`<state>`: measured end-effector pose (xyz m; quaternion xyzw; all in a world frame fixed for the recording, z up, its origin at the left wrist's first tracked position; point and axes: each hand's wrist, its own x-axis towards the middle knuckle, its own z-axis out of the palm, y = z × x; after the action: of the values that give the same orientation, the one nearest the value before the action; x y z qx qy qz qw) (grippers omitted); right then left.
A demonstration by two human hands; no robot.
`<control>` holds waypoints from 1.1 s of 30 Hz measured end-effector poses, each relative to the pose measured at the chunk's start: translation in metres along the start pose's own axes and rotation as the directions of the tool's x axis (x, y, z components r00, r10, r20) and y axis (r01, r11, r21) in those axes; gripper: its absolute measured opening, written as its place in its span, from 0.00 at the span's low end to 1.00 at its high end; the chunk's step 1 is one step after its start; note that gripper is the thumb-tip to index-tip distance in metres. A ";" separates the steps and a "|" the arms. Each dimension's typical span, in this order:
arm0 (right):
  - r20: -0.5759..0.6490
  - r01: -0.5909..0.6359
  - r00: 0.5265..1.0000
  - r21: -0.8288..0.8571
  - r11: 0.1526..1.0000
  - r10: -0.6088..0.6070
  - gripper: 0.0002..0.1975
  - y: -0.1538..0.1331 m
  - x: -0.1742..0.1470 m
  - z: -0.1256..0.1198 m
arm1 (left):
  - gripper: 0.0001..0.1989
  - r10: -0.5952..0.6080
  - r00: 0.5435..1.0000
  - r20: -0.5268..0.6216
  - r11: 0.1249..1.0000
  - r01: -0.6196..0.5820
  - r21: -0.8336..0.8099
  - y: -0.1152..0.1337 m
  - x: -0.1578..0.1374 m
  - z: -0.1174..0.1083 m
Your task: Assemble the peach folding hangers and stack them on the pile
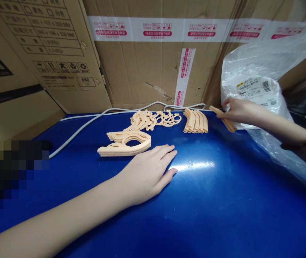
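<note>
My left hand (151, 172) rests on the blue table with its fingers stretched out, beside a neat stack of beige plastic pieces (139, 145) with oval openings. At the right, my right hand (232, 111) grips a long beige plastic strip (228, 123) next to a clear plastic bag. Several curved beige tubular pieces (196, 121) lie side by side between the two hands. Further left is a loose pile of beige curved parts (142, 120), with looped hook-like pieces (170, 119) at its right end.
Cardboard boxes (142, 68) stand along the back and left edges of the blue table (190, 215). A white cable (84, 134) runs along the back. The clear plastic bag (266, 68) with a printed label leans at the right, its edge trailing over the table.
</note>
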<state>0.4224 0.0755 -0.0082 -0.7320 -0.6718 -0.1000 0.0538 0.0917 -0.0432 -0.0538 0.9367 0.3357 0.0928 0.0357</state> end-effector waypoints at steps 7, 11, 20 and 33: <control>0.054 0.436 0.873 0.361 0.824 -0.485 0.15 -0.049 -0.080 -0.038 | 0.32 -0.092 0.981 -0.168 0.976 0.056 -0.212 0.002 -0.002 -0.001; -0.035 0.695 0.686 0.327 0.640 -0.727 0.12 -0.085 -0.124 -0.027 | 0.19 -0.101 0.976 -0.192 0.962 0.046 -0.270 0.003 0.000 -0.002; -0.090 0.801 0.563 0.305 0.516 -0.822 0.12 -0.088 -0.132 -0.009 | 0.09 -0.036 0.990 -0.134 0.994 0.021 -0.110 0.005 0.001 -0.005; -0.111 0.806 0.541 0.351 0.477 -0.834 0.14 -0.082 -0.129 -0.002 | 0.07 -0.068 0.991 -0.115 0.970 0.038 -0.242 0.006 0.000 -0.005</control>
<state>0.3310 -0.0425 -0.0388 -0.3015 -0.9466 0.0393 0.1075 0.0941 -0.0476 -0.0481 0.9088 0.3486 0.1887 0.1300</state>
